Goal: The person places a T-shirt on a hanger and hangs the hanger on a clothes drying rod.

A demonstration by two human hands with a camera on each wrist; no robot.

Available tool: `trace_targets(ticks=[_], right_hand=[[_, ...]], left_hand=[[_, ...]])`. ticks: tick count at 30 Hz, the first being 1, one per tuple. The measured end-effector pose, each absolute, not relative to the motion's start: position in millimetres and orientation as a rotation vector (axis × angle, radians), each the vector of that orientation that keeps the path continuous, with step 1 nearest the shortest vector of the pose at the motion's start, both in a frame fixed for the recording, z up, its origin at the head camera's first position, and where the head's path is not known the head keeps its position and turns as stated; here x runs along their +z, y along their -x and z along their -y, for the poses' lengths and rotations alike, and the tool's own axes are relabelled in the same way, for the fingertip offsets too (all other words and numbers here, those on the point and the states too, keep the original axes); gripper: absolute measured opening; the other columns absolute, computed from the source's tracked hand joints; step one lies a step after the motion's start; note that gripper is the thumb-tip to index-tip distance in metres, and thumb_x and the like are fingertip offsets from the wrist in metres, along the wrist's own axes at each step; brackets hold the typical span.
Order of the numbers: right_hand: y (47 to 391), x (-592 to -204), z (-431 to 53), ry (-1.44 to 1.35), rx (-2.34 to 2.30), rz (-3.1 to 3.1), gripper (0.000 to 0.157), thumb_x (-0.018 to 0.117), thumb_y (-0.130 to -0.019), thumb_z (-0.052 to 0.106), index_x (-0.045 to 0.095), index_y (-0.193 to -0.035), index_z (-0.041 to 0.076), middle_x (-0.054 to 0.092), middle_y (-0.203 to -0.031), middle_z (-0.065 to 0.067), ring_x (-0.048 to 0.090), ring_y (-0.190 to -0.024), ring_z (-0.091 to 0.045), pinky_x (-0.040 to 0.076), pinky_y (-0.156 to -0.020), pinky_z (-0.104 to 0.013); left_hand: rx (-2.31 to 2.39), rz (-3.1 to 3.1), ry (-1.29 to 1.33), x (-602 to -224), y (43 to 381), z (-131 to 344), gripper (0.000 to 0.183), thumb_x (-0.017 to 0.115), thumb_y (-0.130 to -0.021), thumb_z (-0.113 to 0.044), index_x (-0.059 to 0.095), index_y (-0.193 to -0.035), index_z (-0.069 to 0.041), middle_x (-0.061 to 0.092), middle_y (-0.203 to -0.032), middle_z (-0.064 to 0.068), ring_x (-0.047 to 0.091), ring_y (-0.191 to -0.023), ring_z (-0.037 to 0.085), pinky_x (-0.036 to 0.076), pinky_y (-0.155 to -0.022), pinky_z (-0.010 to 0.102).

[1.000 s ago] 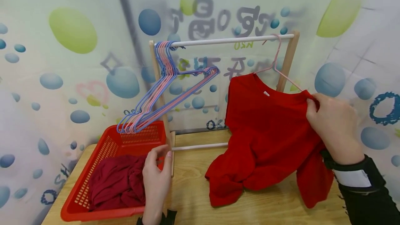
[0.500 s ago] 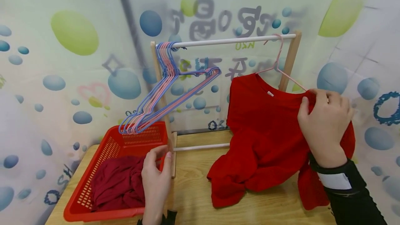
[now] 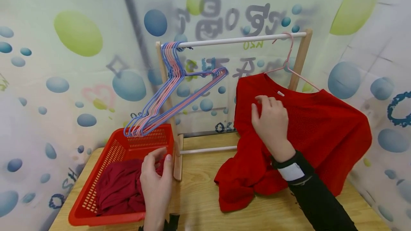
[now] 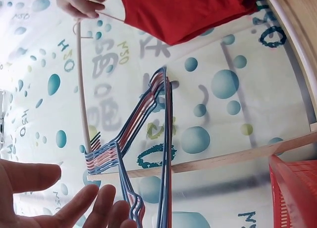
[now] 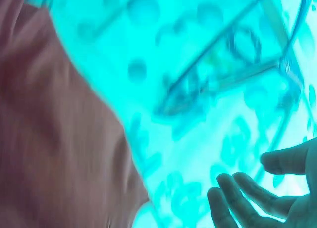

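Note:
A red short-sleeved shirt (image 3: 327,127) hangs from a pink hanger (image 3: 291,47) at the right end of the rack. The hanger's shoulders go inside the neckline, and the right shoulder of the shirt drapes over its arm. In front of the shirt's chest, my right hand (image 3: 273,122) is in the air with loosely bent fingers and nothing in its grasp. My left hand (image 3: 155,181) hovers by the right side of the red basket (image 3: 109,220), thumb and fingers apart and holding nothing. Inside that basket lies a crumpled maroon garment (image 3: 122,188), partly hidden by the left hand.
The rack has a white top rod (image 3: 231,41) and wooden posts. Several blue and pink hangers (image 3: 173,76) crowd its left end, jutting out above the basket. A lower white bar (image 3: 208,150) runs just above the wooden table (image 3: 199,195). A patterned curtain stands behind.
My right hand has let go of the shirt's right shoulder and moved left across its front. The shirt's right side now spreads out over the hanger. My left hand has barely shifted.

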State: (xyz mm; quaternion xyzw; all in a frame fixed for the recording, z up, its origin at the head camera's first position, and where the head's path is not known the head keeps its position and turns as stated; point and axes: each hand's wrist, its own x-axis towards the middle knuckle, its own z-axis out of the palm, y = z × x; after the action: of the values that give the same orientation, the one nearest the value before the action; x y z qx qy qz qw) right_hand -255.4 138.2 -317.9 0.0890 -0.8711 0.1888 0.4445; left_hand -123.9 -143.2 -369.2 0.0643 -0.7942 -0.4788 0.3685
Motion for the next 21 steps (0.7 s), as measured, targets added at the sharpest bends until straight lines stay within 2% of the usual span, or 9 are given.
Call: trace_targets(ticks=[8,15,21], right_hand=[[285.1,-320.6,-64.2,-0.443,0.462,2.187,0.028,0.06,-0.094,0.027,0.068,-0.101,0.002,0.065,-0.088,-0.011,0.058,-0.082,-0.03,0.045,-0.073,-0.044],[298.3,-315.3,-11.8,-0.593,0.457,2.131,0.028,0.057,-0.096,0.03,0.069,-0.09,0.006,0.067,-0.083,-0.006,0.062,-0.08,-0.027,0.046,-0.072,-0.043],[300.4,-315.1,24.4,-0.712,0.544,2.167,0.03,0.058,-0.096,0.035,0.071,-0.088,0.01,0.067,-0.08,-0.002,0.063,-0.074,-0.019,0.046,-0.063,-0.033]], left_hand=[[-1.219,2.04,-0.155,-369.6,123.8,145.0,0.024,0.065,-0.09,-0.012,0.065,-0.113,-0.005,0.061,-0.106,0.001,0.052,-0.102,0.012,0.041,-0.083,0.033],[-1.203,2.024,-0.151,-368.7,123.0,146.5,0.023,0.064,-0.091,-0.011,0.065,-0.113,-0.004,0.062,-0.106,0.003,0.053,-0.103,0.015,0.041,-0.084,0.034],[-1.178,1.999,-0.135,-367.6,122.4,149.1,0.022,0.063,-0.093,-0.012,0.065,-0.113,-0.003,0.063,-0.106,0.004,0.054,-0.103,0.017,0.04,-0.083,0.034]])
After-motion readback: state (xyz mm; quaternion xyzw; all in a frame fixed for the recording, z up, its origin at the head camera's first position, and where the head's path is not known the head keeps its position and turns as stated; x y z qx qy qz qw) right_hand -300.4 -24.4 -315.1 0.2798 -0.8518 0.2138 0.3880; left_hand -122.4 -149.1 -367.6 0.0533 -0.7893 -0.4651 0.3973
